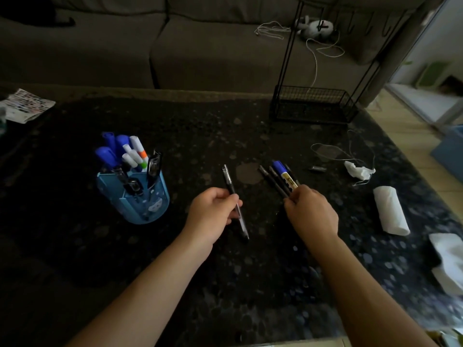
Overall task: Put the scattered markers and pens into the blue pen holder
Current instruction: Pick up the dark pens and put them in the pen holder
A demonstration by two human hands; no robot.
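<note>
So the left hand point(213, 209) is pinched shut around a single slim black pen point(234, 199), held just over the middle of the dark speckled stone table point(200, 126). The right hand point(310, 211) is closed on a bundle of black pens and one blue-capped marker point(281, 177), tips fanning toward the far edge. The round blue plastic pen holder point(136, 196) sits left of centre, well apart from both hands, already stuffed with blue and white markers. Between the left hand and the holder the surface is bare. Near the right edge there's a rolled white cloth point(390, 211), a crumpled white tissue point(358, 170) and a thin cord; a black wire rack point(313, 105) stands at the far right corner
</note>
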